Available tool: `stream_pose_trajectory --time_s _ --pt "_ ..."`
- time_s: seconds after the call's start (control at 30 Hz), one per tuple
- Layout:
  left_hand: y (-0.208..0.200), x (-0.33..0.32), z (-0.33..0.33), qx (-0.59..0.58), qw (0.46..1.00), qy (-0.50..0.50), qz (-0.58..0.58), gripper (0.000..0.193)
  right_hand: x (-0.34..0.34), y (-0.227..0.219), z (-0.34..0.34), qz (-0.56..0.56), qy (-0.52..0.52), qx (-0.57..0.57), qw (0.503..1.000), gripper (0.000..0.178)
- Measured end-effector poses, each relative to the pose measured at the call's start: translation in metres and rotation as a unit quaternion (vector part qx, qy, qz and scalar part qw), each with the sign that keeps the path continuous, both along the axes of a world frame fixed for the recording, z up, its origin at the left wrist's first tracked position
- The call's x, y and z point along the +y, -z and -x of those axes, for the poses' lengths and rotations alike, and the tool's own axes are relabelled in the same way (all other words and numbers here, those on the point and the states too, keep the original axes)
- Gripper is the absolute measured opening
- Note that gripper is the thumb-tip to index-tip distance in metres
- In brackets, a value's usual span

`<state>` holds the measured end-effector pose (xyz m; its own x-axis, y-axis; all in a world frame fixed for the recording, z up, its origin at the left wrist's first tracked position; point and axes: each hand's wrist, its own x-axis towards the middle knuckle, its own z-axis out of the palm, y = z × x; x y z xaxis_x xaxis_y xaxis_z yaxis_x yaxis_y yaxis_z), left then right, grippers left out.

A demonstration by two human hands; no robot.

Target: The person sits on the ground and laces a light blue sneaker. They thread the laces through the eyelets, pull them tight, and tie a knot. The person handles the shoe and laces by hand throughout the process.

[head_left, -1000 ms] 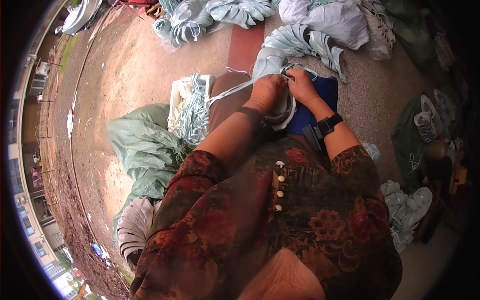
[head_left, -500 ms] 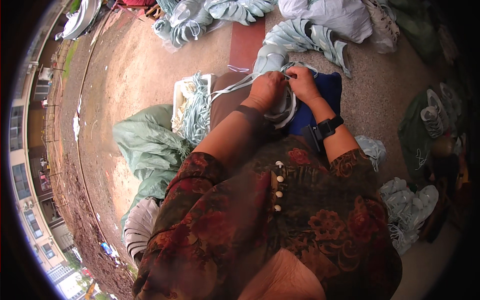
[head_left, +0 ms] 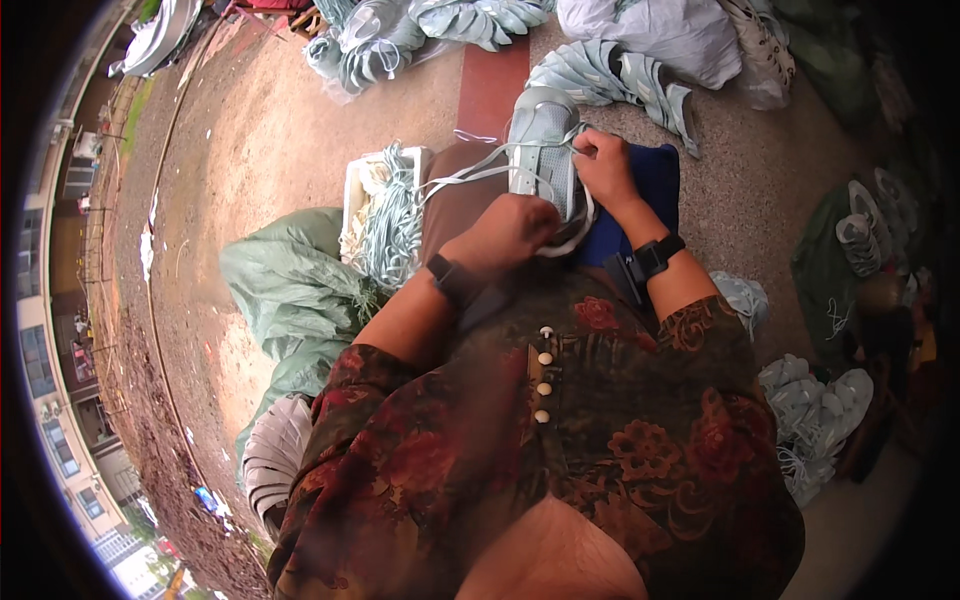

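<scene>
A pale grey-green shoe upper with a mesh middle lies over my lap, toe pointing away from me. My right hand is closed in a pinch on a thin shoelace at the upper's right edge. Closed and curled, my left hand is at the near end of the upper; whatever its fingers hold is hidden. Loose pale shoelace trails from the upper's left side across brown cloth. Beneath the upper's right side is a dark blue cloth.
A white box of loose laces stands to the left, beside a green sack. Rows of nested shoe uppers and a white plastic bag lie ahead. More uppers are piled at the right.
My left hand has drawn back from the middle of the upper toward me, uncovering its mesh and lace area. My right hand stays by the right edge.
</scene>
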<state>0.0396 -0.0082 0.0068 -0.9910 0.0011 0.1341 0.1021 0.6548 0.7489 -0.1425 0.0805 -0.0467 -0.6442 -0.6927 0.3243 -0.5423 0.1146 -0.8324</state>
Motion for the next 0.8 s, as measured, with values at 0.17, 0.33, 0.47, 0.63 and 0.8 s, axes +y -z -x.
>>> stream_pose_trajectory --time_s 0.17,0.33,0.47,0.63,0.8 --pt "-0.005 -0.027 -0.008 0.009 0.801 -0.299 -0.519 0.012 -0.004 -0.027 -0.021 -0.012 -0.103 0.162 0.981 0.008" --pt "0.014 -0.051 -0.02 -0.007 0.669 -0.308 -0.676 0.012 -0.01 -0.021 -0.027 -0.096 -0.096 0.213 0.968 0.017" --pt "0.018 -0.046 -0.004 -0.049 0.767 -0.318 -0.555 0.012 -0.013 -0.021 -0.031 -0.108 -0.073 0.216 0.968 0.023" --pt "0.027 -0.046 0.037 0.021 0.791 -0.313 -0.525 0.008 -0.014 -0.018 -0.033 -0.105 -0.051 0.194 0.974 0.025" --pt "0.047 -0.049 0.06 0.051 0.809 -0.337 -0.479 0.01 -0.016 -0.01 -0.031 -0.095 -0.04 0.146 0.984 0.024"
